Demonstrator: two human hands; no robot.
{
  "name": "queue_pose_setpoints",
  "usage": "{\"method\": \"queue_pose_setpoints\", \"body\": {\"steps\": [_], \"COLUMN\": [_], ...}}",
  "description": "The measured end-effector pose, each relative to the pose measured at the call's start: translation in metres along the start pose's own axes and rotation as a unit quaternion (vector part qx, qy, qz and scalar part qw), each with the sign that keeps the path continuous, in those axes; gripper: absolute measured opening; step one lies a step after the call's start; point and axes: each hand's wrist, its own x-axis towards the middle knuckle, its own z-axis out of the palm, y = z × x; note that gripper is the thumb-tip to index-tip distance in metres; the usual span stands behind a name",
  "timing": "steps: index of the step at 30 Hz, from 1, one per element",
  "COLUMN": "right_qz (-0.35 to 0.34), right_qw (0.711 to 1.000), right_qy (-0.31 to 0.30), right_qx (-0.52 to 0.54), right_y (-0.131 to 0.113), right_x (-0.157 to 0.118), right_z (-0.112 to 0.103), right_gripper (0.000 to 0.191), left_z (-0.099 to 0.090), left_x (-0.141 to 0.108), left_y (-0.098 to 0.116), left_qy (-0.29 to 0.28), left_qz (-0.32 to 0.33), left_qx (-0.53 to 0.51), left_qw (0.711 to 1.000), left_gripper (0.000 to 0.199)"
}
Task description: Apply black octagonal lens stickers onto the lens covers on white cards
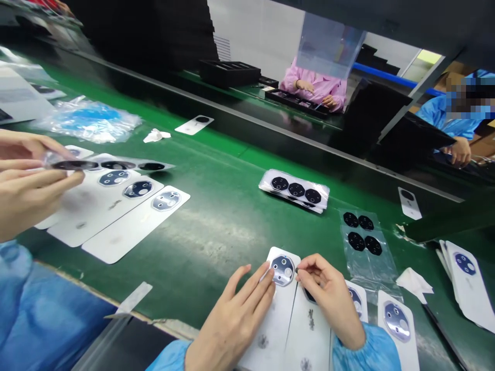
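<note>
My left hand point(235, 314) lies spread over a white panel point(279, 309), its fingertips at the left edge of the panel's dark camera plate point(284, 270). On the plate's right side, my right hand point(325, 288) pinches a small dark piece point(297, 270) between thumb and index finger. Under my right hand lies a second white panel point(307, 330), its camera area mostly hidden. Two more white panels, one partly covered point(356, 299) and one further right point(398, 322), sit beside it. Behind my right hand is a clear sheet point(365, 260) with several black discs.
A stack of white strips with black discs point(294, 189) lies mid-table. At left, a co-worker's hands point(34, 185) hold a strip over white panels point(119, 232). Stacked panels point(469, 288), a crumpled tissue point(413, 282) and a black tool point(444, 337) lie right.
</note>
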Motion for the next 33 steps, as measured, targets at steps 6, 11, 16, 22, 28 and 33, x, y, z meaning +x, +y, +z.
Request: {"method": "queue_pose_setpoints", "body": {"steps": [6, 11, 16, 22, 28, 33], "right_qz": [-0.086, -0.121, -0.112, -0.113, -0.117, -0.137], "right_qw": [0.986, 0.982, 0.982, 0.979, 0.976, 0.964], "right_qy": [0.024, 0.004, 0.007, 0.013, 0.002, -0.01], "right_qx": [-0.139, -0.143, -0.154, -0.172, -0.184, -0.226], "right_y": [0.003, 0.008, 0.011, 0.008, 0.006, 0.0], "right_x": [-0.007, -0.009, -0.01, -0.011, -0.01, -0.01], "right_z": [0.006, 0.013, 0.018, 0.019, 0.018, 0.018], "right_gripper": [0.006, 0.009, 0.01, 0.012, 0.012, 0.013], "left_z": [0.001, 0.003, 0.007, 0.008, 0.008, 0.009], "left_x": [-0.002, -0.003, -0.004, -0.001, 0.001, 0.001], "left_y": [0.001, 0.001, 0.001, -0.001, -0.003, -0.003], "left_qy": [0.001, 0.004, 0.003, 0.007, -0.011, -0.008], "left_qz": [-0.009, -0.023, -0.039, -0.055, -0.051, -0.048], "left_qx": [-0.016, -0.02, -0.02, -0.022, -0.03, -0.02], "left_qw": [1.0, 1.0, 0.999, 0.998, 0.998, 0.999], "left_gripper": [0.036, 0.035, 0.031, 0.027, 0.025, 0.026]}}
